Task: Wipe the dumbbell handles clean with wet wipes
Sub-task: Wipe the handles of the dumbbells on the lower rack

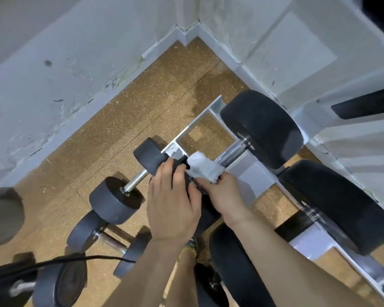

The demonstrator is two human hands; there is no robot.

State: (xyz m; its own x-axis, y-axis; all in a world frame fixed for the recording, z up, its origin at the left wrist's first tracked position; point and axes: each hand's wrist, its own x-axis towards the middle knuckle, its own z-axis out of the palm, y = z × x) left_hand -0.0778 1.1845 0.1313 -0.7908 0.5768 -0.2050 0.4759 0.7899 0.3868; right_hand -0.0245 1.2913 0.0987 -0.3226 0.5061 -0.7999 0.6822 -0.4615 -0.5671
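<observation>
On the right hand [224,196] the fingers [225,179] curl round a crumpled white wet wipe [203,167]. Their tips are buried in its folds, so how firmly they close on the bar beneath cannot be judged. The wipe covers the near end of the knurled handle [232,153] of a large dumbbell [262,129], and only the far stretch of bare metal shows. The left hand [171,204] lies just beside it, fingers straight and laid flat over the dumbbell's near head [206,207], gripping nothing. That head is mostly covered by both hands and its outline is hard to make out. The dumbbell rests on a white rack [255,173], its long axis running from lower left to upper right, with the far head toward the corner of the walls. A second big dumbbell [337,207] sits on the rack further right, partly hidden behind the right forearm. Smaller dumbbells [113,200] lie on the speckled brown floor [142,96] to the left. The lowest of them are cut off by the picture's edge, where a black cable [75,260] trails across.
</observation>
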